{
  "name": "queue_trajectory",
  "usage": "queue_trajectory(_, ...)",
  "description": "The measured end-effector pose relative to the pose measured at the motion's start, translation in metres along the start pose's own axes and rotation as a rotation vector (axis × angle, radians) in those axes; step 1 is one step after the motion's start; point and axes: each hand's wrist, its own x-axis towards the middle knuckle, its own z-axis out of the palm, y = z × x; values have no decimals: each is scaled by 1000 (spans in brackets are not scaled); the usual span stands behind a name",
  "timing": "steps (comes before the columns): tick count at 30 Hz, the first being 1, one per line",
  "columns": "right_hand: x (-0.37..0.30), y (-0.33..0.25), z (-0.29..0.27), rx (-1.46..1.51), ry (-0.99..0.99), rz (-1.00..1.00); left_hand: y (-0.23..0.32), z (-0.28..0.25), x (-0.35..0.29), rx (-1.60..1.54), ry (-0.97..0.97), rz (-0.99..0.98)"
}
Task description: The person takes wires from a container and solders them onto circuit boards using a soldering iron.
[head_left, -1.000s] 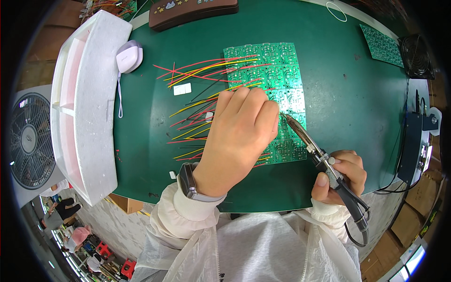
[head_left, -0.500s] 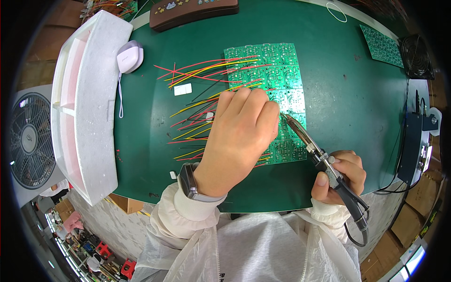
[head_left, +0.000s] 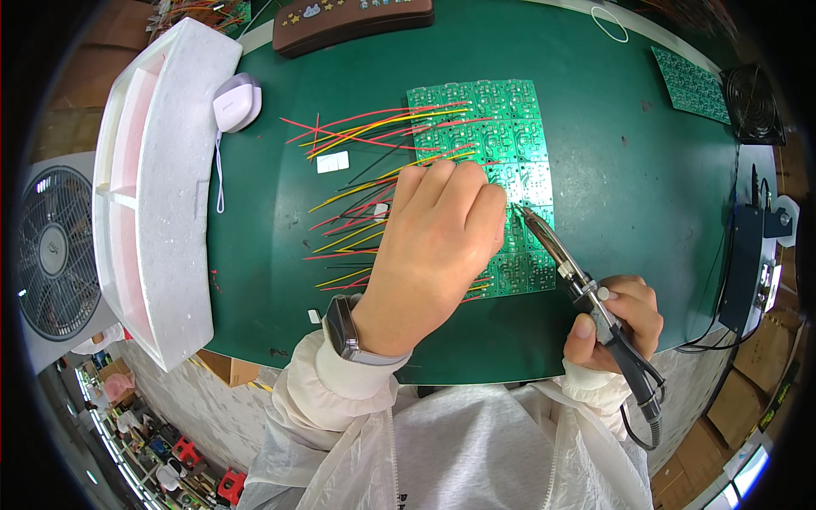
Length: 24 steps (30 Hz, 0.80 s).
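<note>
A green circuit board panel (head_left: pixel 531 174) lies on the table, with red, yellow and black wires (head_left: pixel 344 191) running leftward from it. My left hand (head_left: pixel 446 234) rests over the panel's middle, its fingers closed in a pinch. Whatever they hold is hidden behind the hand. In my right hand (head_left: pixel 625 319) is a soldering iron (head_left: pixel 582 289), gripped by its handle and slanting up to the left. The iron's tip is just right of my left fingertips, over the panel; whether it touches the board I cannot tell.
A white foam box (head_left: pixel 174 195) stands at the left, with a lilac case (head_left: pixel 237 104) beside it. A brown pencil case (head_left: pixel 353 24) lies at the far edge. Another circuit board (head_left: pixel 690 85), a small black fan (head_left: pixel 753 104) and a dark box-shaped unit (head_left: pixel 748 263) are at right.
The soldering iron's tip has shifted slightly to the right, away from my left fingertips. My left hand has stayed nearly in place.
</note>
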Motion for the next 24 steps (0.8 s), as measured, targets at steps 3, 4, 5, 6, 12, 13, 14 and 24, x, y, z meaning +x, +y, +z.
queue_trajectory(3,-3,-2,-1,-3,17,14,0,-1,-1,20,-12,-5)
queue_trajectory(4,-4,-3,-3,-7,29,27,0,-1,-1,18,-13,-8)
queue_trajectory(5,-4,-3,-4,-6,29,24,0,-2,-1,18,-15,-11)
queue_trajectory(6,-5,-2,-6,-7,41,34,1,-3,-1,19,-13,-11)
queue_trajectory(12,-4,10,-2,-19,251,0,21,-24,-12,-51,75,-91)
queue_trajectory(13,-3,6,2,-5,313,50,30,-33,-23,-72,-25,-88)
queue_trajectory(14,-2,5,4,1,379,99,37,-37,-30,-101,-124,-80)
queue_trajectory(24,-3,9,5,-98,491,157,33,-23,-44,16,-28,-43)
